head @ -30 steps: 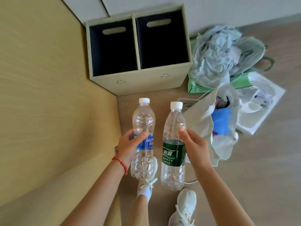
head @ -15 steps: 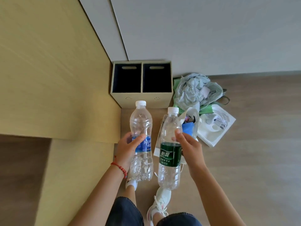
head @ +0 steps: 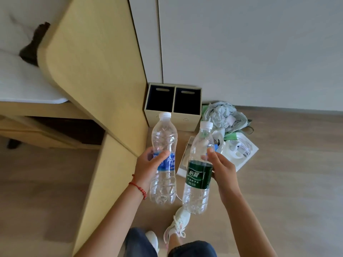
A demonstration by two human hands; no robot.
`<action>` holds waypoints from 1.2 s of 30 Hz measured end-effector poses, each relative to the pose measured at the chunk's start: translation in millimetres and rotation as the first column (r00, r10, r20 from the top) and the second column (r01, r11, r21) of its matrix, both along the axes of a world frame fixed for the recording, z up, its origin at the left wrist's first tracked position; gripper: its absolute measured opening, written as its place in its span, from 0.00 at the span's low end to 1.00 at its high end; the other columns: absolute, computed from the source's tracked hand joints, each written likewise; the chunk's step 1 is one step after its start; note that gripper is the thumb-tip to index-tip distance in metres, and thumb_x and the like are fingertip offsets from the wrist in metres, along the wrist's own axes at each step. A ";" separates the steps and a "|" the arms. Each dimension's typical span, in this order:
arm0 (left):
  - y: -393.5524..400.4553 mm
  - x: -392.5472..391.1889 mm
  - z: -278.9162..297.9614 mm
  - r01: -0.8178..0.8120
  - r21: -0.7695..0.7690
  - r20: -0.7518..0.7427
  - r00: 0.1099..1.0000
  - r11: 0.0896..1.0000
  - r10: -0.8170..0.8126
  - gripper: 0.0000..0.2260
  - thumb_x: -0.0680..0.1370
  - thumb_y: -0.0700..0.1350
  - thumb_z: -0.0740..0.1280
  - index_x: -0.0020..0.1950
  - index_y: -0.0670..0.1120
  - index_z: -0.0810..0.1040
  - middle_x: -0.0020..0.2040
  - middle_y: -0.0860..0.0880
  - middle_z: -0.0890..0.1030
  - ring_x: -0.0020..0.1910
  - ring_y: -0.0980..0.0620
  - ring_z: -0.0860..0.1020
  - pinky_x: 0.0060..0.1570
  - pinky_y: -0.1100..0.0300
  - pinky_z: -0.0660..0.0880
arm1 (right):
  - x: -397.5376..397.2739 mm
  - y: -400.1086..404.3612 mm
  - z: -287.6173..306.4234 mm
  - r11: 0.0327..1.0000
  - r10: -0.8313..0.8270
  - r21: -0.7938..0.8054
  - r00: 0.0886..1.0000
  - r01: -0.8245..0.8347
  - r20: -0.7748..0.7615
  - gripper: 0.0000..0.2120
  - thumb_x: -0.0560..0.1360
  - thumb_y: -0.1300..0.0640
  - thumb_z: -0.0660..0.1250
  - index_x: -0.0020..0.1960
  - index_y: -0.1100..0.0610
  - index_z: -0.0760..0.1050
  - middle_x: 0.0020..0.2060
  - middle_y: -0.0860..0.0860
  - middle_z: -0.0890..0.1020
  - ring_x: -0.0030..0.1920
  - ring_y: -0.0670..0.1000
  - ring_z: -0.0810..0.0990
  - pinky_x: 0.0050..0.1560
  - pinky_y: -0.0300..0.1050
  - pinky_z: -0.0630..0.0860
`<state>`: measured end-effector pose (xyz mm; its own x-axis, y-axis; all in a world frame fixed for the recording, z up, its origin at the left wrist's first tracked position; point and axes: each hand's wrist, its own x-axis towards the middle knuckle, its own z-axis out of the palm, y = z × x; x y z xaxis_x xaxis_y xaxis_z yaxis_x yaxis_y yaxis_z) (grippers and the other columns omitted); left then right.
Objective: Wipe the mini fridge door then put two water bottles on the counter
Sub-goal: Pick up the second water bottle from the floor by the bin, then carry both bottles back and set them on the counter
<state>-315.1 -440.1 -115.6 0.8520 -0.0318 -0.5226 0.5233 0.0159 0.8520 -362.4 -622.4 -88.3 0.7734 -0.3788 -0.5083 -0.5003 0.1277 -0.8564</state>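
Centre of the frame, left hand [head: 148,165] wrapped round blue-label bottle [head: 163,160], right hand [head: 221,168] clasping green-label bottle [head: 199,167], both upright above floor [head: 278,164].

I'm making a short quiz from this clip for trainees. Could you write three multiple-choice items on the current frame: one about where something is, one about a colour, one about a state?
1. Where does the two-compartment bin stand?
A. On the bed
B. On the floor against the wall
C. On a shelf

2. What colour is the label on the bottle in the right hand?
A. Green
B. Red
C. Yellow

3. What state are the two bottles in?
A. Lying on the floor
B. Open, caps off
C. Capped and held upright in the air

Answers:
1. B, its base sits on the wooden floor at the foot of the grey wall.
2. A, the green-label bottle is in that hand, while the left hand holds the blue-label bottle.
3. C, both white caps are on and each hand grips one bottle above the floor.
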 end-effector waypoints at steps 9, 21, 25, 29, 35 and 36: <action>72.7 -62.2 40.3 -0.090 -0.039 0.061 0.994 0.995 0.092 0.05 0.71 0.43 0.70 0.45 0.44 0.78 0.35 0.54 0.82 0.35 0.59 0.80 0.34 0.67 0.76 | -51.4 60.4 44.4 0.997 0.069 -0.032 0.996 -0.067 0.063 0.10 0.72 0.44 0.64 0.42 0.49 0.80 0.39 0.44 0.84 0.47 0.47 0.82 0.51 0.45 0.76; 181.2 -152.8 71.3 -0.405 -0.026 -0.007 0.914 0.914 0.405 0.14 0.71 0.46 0.71 0.52 0.40 0.77 0.45 0.41 0.81 0.40 0.51 0.81 0.43 0.58 0.78 | -64.8 160.5 76.4 0.926 0.377 -0.059 0.924 -0.373 0.073 0.12 0.73 0.43 0.64 0.43 0.50 0.80 0.40 0.50 0.84 0.44 0.51 0.82 0.50 0.51 0.77; 205.1 -184.2 76.3 -0.564 0.004 -0.064 0.824 0.826 0.563 0.15 0.69 0.48 0.71 0.52 0.42 0.76 0.49 0.41 0.81 0.47 0.46 0.81 0.50 0.49 0.77 | -61.9 189.5 82.6 0.842 0.539 -0.075 0.840 -0.534 0.066 0.14 0.74 0.43 0.63 0.47 0.52 0.81 0.42 0.51 0.84 0.45 0.52 0.82 0.46 0.47 0.76; 217.7 -220.4 74.7 -0.685 0.023 -0.089 0.725 0.729 0.684 0.15 0.72 0.46 0.70 0.54 0.39 0.75 0.49 0.40 0.81 0.44 0.46 0.80 0.44 0.53 0.77 | -67.5 220.4 82.7 0.727 0.687 -0.077 0.726 -0.683 0.044 0.17 0.74 0.45 0.63 0.51 0.57 0.80 0.40 0.49 0.83 0.42 0.46 0.81 0.41 0.40 0.74; 242.9 -284.0 73.1 -0.825 0.064 -0.079 0.556 0.561 0.827 0.13 0.72 0.46 0.69 0.51 0.39 0.76 0.46 0.40 0.81 0.41 0.47 0.80 0.44 0.51 0.77 | -95.6 285.0 77.5 0.540 0.841 -0.045 0.541 -0.840 -0.015 0.14 0.75 0.46 0.64 0.51 0.55 0.80 0.43 0.49 0.83 0.45 0.47 0.81 0.42 0.39 0.74; 249.7 -295.6 72.6 -0.838 0.073 -0.068 0.537 0.541 0.841 0.14 0.72 0.48 0.69 0.52 0.40 0.76 0.45 0.42 0.82 0.40 0.48 0.81 0.40 0.56 0.78 | -103.1 298.1 77.2 0.506 0.861 -0.047 0.507 -0.861 -0.026 0.15 0.74 0.46 0.64 0.52 0.56 0.80 0.44 0.50 0.83 0.47 0.48 0.80 0.45 0.41 0.74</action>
